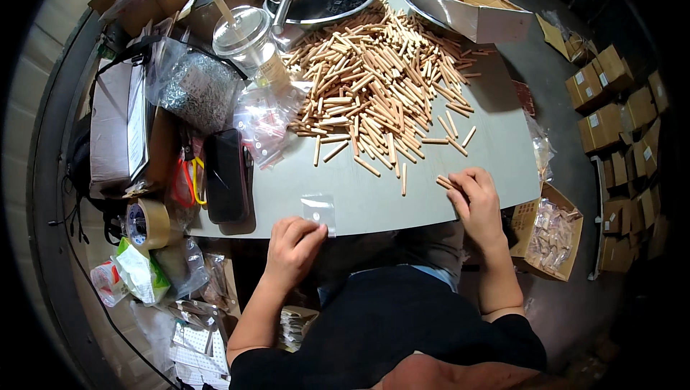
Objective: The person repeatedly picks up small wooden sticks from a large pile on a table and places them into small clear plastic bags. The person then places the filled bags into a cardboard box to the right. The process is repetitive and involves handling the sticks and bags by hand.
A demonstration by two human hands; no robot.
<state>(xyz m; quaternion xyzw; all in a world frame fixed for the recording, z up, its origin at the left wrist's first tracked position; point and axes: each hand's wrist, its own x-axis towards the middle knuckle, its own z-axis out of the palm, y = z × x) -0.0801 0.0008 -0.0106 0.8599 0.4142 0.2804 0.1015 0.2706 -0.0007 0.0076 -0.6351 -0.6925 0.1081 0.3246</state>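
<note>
Clear bag (318, 208) partly hidden by left hand (295, 243).

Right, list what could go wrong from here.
The small clear bag lies at the front edge of the table, by the left hand, so it might slip off. Loose wooden sticks are heaped without a container, so some could roll away. The dark phone, also near the edge, could get knocked.

dowels (381, 88) — hundreds (beyond tallying) | metal bowls (338, 19): 2 | phone (224, 174): 1 | tape roll (159, 226): 1
</note>
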